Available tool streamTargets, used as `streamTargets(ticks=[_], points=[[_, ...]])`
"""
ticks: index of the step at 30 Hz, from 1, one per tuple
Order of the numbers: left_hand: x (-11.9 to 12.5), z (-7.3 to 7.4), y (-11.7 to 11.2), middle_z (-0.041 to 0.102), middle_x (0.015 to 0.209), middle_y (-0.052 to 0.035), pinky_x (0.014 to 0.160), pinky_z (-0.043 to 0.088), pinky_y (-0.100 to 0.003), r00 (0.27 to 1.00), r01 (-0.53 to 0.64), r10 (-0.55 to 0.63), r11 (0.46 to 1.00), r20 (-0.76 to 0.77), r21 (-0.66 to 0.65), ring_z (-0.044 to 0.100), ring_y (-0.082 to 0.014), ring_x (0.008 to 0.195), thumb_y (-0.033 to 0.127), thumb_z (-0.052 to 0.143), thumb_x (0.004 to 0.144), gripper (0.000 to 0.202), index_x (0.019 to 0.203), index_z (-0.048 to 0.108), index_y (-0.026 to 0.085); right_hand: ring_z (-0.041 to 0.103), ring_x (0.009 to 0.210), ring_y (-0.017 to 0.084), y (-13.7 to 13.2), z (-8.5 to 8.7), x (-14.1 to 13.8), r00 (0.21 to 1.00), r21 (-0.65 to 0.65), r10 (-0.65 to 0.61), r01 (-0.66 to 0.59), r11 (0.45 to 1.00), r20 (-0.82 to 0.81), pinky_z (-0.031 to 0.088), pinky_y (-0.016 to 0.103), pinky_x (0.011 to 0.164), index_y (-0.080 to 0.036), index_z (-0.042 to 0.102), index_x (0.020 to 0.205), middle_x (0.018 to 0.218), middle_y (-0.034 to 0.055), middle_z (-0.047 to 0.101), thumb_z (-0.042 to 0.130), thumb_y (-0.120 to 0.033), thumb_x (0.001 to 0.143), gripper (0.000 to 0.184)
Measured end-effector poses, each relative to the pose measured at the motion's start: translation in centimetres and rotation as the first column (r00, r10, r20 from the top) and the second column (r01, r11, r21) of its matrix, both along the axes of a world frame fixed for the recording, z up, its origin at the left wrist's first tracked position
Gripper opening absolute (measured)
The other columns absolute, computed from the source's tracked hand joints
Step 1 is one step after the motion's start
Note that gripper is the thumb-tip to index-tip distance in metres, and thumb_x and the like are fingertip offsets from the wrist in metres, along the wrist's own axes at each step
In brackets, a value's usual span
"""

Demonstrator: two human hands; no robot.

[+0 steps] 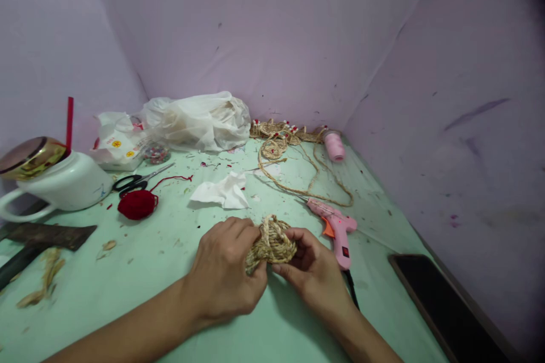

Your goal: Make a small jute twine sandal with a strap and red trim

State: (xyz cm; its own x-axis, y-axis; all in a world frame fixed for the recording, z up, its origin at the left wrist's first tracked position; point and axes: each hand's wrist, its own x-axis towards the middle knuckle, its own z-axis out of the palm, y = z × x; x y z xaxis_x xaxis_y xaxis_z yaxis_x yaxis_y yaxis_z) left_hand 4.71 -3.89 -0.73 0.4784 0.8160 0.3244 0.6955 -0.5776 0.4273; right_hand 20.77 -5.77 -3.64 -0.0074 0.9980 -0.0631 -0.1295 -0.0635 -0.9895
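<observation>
Between my two hands is a woven bundle of braided straw rope, tan-green with a paler strand across its top. My left hand wraps round its left end, fingers over the top and thumb below. On the right end, my right hand pinches it with thumb and fingertips. The bundle's left end is hidden under my left fingers. Just right of my right hand lies a pink glue gun with an orange trigger, its nozzle pointing to the back left.
Behind my hands lies a crumpled white tissue. To the left are red yarn, scissors, a white mug and a hammer-like tool. Loose rope, pink thread and a plastic bag are farther back. A dark phone lies right.
</observation>
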Motion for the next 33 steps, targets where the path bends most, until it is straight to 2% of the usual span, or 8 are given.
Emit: streamTargets(ticks=[8,14,20,27,33], points=[[0.22,-0.06,-0.26,0.059,0.086,-0.0087,0.074,0.042,-0.039,0.999,-0.043,0.043,0.999,0.006,0.015,0.053,-0.0256,0.085,0.020,0.052,0.066,0.018,0.083,0.055,0.017,0.065,0.077,0.020,-0.28,0.19,-0.26,0.999,0.000,-0.016,0.016,1.000,-0.035,0.054,0.032,0.068,-0.020,0.056,0.087,0.084,0.0033,0.066,0.076,-0.016,0.054,0.040],[0.07,0.24,0.15,0.059,0.084,-0.0067,0.071,0.042,-0.036,0.995,-0.095,0.092,0.990,-0.030,-0.108,0.053,-0.0234,0.081,0.021,0.053,0.066,0.017,0.082,0.053,0.018,0.063,0.079,0.017,0.01,0.52,0.08,0.976,-0.028,0.118,-0.125,0.992,-0.183,0.052,0.030,0.070,-0.021,0.052,0.095,0.088,0.0029,0.065,0.073,-0.020,0.060,0.041],[0.20,0.21,0.30,0.059,0.089,-0.0074,0.074,0.042,-0.038,0.999,-0.048,0.046,0.993,-0.026,-0.108,0.052,-0.0241,0.085,0.024,0.053,0.069,0.018,0.086,0.054,0.018,0.060,0.068,0.011,0.20,0.47,0.11,0.978,-0.117,-0.003,-0.022,0.993,-0.209,0.050,0.024,0.064,-0.020,0.053,0.087,0.082,-0.0009,0.063,0.075,-0.019,0.058,0.036],[0.16,0.22,0.20,0.059,0.090,-0.0070,0.075,0.042,-0.037,0.999,-0.048,0.048,0.993,-0.002,-0.105,0.052,-0.0235,0.086,0.021,0.055,0.067,0.020,0.087,0.051,0.018,0.059,0.069,0.010,0.32,0.46,-0.08,0.963,-0.102,-0.020,-0.008,0.995,-0.270,0.047,0.021,0.063,-0.020,0.053,0.085,0.081,-0.0019,0.063,0.077,-0.014,0.053,0.040],[0.26,0.08,0.11,0.058,0.088,-0.0066,0.074,0.042,-0.037,0.999,-0.039,0.041,0.996,0.016,-0.080,0.051,-0.0234,0.085,0.018,0.054,0.066,0.020,0.086,0.050,0.018,0.056,0.066,0.009,0.06,0.43,-0.27,0.967,-0.091,-0.064,0.043,0.995,-0.246,0.045,0.019,0.058,-0.020,0.053,0.081,0.074,-0.0042,0.062,0.077,-0.011,0.050,0.040]])
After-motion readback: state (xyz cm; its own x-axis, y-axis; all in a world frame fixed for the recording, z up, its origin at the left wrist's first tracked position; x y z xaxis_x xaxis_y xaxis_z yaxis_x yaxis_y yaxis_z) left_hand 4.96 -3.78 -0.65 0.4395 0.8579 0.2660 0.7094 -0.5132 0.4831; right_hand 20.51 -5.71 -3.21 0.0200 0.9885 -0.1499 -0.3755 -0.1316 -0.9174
